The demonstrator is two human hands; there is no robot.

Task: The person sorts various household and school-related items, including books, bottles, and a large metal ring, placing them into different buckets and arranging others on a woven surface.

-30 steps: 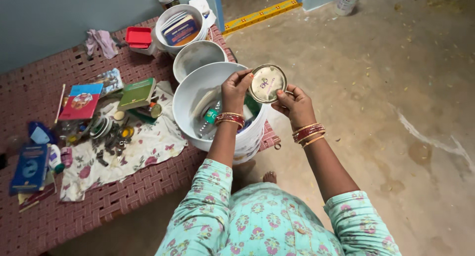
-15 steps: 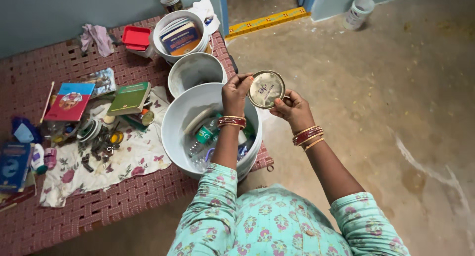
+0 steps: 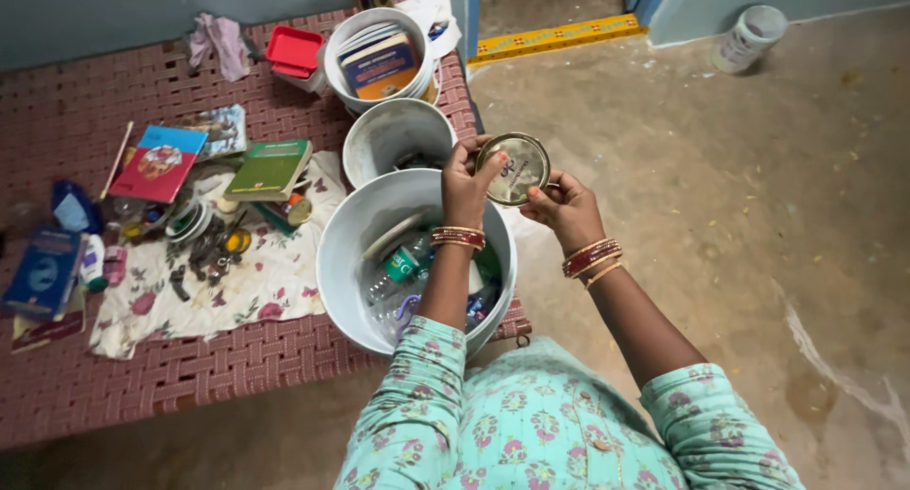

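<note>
Both hands, left hand [image 3: 464,182] and right hand [image 3: 566,206], gripped a round metal lid [image 3: 513,168] by its rim, face up for looking, above the near white bucket [image 3: 343,253] on the woven cot [image 3: 85,386].

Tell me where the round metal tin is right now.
The round metal tin is held between the left hand and right hand, above the far rim of the big white bucket.

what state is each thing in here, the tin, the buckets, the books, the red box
round metal tin: lid on, held upright between left hand and right hand
large white bucket: open, partly filled with bottles
middle bucket: open, nearly empty
far bucket: open, packed with books
green book: shut, lying flat
red box: lid on
floral cloth: spread flat
</note>
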